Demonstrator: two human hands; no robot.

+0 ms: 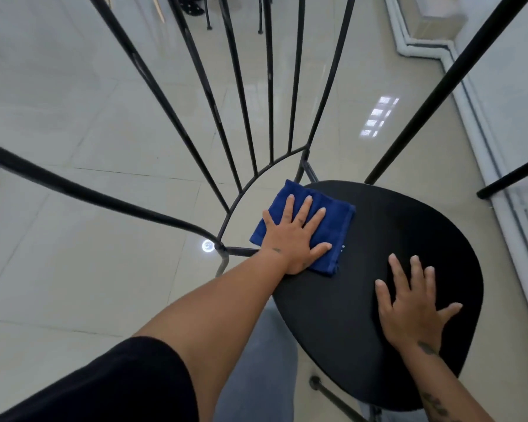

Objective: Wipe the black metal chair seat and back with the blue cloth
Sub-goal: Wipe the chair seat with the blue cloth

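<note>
A black metal chair stands below me, its round seat at centre right. Its back is a fan of thin black bars rising from the seat's far left edge. A folded blue cloth lies flat on the seat's far left part, next to the back. My left hand presses flat on the cloth with fingers spread. My right hand rests flat on the bare seat at the near right, fingers spread, holding nothing.
Glossy beige floor tiles surround the chair. A white baseboard and wall run along the right. Legs of another chair show at the top. My leg in grey trousers is under the seat's near edge.
</note>
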